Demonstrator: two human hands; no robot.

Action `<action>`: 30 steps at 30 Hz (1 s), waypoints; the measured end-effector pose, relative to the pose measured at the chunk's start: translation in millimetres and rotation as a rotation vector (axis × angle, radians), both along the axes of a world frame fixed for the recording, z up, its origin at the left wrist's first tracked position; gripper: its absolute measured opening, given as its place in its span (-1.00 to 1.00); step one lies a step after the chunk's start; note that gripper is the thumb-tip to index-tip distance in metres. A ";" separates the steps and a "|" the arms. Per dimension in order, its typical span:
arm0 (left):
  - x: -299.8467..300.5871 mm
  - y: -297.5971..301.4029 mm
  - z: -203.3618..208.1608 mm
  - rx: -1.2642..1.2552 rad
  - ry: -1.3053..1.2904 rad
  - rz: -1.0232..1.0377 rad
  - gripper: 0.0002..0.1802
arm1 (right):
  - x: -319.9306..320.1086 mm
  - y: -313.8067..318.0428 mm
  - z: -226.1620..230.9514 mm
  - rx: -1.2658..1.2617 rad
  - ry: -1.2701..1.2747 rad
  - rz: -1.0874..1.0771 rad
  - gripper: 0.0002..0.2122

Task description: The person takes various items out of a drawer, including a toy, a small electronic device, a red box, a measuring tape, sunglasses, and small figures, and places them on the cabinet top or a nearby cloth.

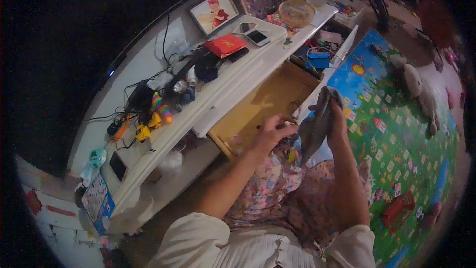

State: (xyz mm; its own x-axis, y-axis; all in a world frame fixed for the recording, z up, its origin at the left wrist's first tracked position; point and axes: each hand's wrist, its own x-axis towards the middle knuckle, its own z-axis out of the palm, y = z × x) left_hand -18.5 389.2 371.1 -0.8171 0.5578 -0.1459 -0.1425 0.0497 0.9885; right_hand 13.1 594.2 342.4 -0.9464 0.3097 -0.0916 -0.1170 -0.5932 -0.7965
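Observation:
My right hand (338, 121) grips a limp grey cloth (316, 128) that hangs down in front of my lap. To its left, my left hand (274, 133) is closed, with thumb and fingertips drawn together. Whatever it pinches is too small and blurred to name. Both hands are over the near side of an open drawer (270, 97) with a wooden bottom. Small dark and coloured items, partly hidden by my left hand, lie below it near my flowered clothing (260, 183).
The long white cabinet (233, 79) bears cables, yellow toys (144, 131), a red packet (225, 45), a phone (257, 37), a framed picture (214, 12) and a round basket (296, 13). Another compartment holds a blue box (318, 60). A patterned play mat (382, 144) covers the right-hand floor.

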 end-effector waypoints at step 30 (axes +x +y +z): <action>-144.2 -261.0 32.8 -1.663 1.017 1.154 -0.49 | -3.9 -44.1 -24.2 0.224 -0.289 0.127 -0.61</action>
State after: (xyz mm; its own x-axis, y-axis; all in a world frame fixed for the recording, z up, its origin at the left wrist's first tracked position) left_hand -162.7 128.2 403.8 -0.6797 -0.1880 0.7089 -0.3465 0.9342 -0.0845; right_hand 9.2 550.1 318.2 -0.9234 0.2343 -0.3040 0.1948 -0.3965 -0.8971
